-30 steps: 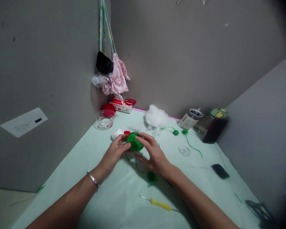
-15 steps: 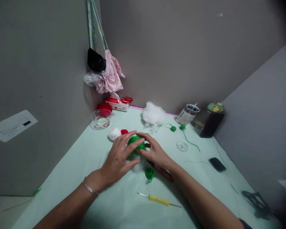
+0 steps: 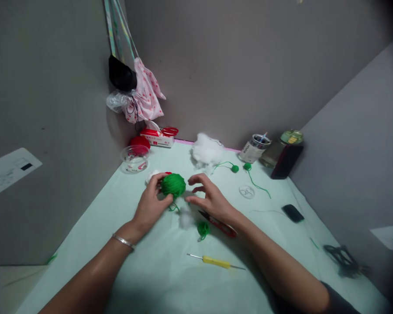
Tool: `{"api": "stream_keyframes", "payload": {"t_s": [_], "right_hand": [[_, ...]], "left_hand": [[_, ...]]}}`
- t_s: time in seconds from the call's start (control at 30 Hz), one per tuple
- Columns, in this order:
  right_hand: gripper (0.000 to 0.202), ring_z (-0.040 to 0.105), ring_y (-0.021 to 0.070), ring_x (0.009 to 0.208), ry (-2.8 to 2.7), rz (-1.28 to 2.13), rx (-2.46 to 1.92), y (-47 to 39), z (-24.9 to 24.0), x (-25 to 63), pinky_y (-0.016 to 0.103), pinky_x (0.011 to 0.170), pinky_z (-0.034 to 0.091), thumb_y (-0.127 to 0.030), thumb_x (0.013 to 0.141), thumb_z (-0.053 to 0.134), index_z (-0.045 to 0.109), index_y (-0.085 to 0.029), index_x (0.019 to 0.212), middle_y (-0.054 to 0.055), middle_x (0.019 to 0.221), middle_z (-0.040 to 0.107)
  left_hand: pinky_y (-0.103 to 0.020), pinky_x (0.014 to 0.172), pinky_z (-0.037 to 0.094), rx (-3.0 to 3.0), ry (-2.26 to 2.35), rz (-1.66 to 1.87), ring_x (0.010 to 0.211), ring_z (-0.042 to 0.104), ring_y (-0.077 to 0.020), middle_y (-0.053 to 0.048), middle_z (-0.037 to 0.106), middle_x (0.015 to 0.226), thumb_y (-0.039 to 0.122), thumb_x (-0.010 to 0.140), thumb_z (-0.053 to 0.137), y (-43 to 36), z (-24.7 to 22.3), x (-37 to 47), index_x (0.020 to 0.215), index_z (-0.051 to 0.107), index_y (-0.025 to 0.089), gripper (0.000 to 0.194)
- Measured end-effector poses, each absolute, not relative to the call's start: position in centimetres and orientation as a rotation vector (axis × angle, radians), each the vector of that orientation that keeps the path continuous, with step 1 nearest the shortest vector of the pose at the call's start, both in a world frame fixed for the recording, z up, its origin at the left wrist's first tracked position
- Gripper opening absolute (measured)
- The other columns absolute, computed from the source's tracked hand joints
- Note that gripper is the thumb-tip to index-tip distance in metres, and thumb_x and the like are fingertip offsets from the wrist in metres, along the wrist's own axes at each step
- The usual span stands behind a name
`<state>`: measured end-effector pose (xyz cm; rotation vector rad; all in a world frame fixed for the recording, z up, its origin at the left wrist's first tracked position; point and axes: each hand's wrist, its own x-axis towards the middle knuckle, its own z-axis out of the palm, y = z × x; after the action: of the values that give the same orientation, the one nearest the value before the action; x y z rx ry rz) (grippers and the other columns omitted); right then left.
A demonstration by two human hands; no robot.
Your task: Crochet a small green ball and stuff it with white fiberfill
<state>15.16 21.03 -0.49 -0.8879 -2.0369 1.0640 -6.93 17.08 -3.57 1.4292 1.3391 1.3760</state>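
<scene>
Slippage is what I would worry about first from my end of the feed. The green yarn ball (image 3: 173, 185) sits near the middle of the table (image 3: 144, 279), cupped from one side only by the left hand (image 3: 152, 198), its fingers round the ball's left side and its thumb at the lower edge. I can't tell how firmly they press, or whether the ball's underside touches the cloth. The right hand (image 3: 214, 200) is spread and loosely curled, holding nothing, with a gap between its fingertips and the ball. A light hold like that could let the ball roll free.

Tangling is my second concern: a loose green strand (image 3: 173, 207) loops just below the ball and could snag on the red-handled thread snips (image 3: 218, 223), which lie near the right wrist, dark blades pointing toward the ball. Dropping that wrist carelessly could mean a nick.

Between the hands and me I see a tuft of white stuffing (image 3: 185, 218), a small green yarn piece (image 3: 203, 229) and, closer in, a yellow-handled crochet hook (image 3: 216, 261). Behind the left hand, a white ball (image 3: 151, 175) partly blocks the way; farther back lies a stuffing heap (image 3: 208, 149).
</scene>
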Motion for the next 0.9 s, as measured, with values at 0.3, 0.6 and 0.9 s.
{"api": "stream_keyframes", "payload": {"t_s": [0.3,0.6,0.9], "right_hand": [[0.011,0.069,0.0179,0.079,-2.51,1.19,-0.741,20.4,2.5,16.2,0.032,0.077,0.057,-0.029,0.097,0.069,0.077,-0.024,0.093,0.002,0.089,0.075],[0.045,0.061,0.0399,0.129,-2.083,0.088,-1.263,24.4,4.0,21.9,0.065,0.109,0.05,-0.036,0.097,0.068,0.064,-0.021,0.139,0.021,0.141,0.063],[0.06,0.061,0.0265,0.135,-2.172,1.144,-0.774,20.6,1.5,16.2,0.047,0.107,0.058,-0.022,0.091,0.074,0.052,-0.033,0.146,0.009,0.148,0.058]], "left_hand": [[-0.046,0.108,0.053,1.274,1.301,1.457,0.119,0.069,-0.0261,-0.01,0.067,0.125,0.024,0.077,0.072,17.3,-2.7,-7.6,0.123,0.051,0.022,0.051],[-0.048,0.119,0.045,1.429,1.182,1.43,0.133,0.062,-0.025,-0.009,0.066,0.139,0.01,0.076,0.07,15.8,-3.1,-5.8,0.123,0.057,0.024,0.051],[-0.042,0.103,0.059,1.502,1.161,1.461,0.127,0.065,-0.0244,-0.01,0.064,0.135,0.014,0.083,0.068,15.2,-3.3,-5.0,0.114,0.057,0.025,0.035]]}}
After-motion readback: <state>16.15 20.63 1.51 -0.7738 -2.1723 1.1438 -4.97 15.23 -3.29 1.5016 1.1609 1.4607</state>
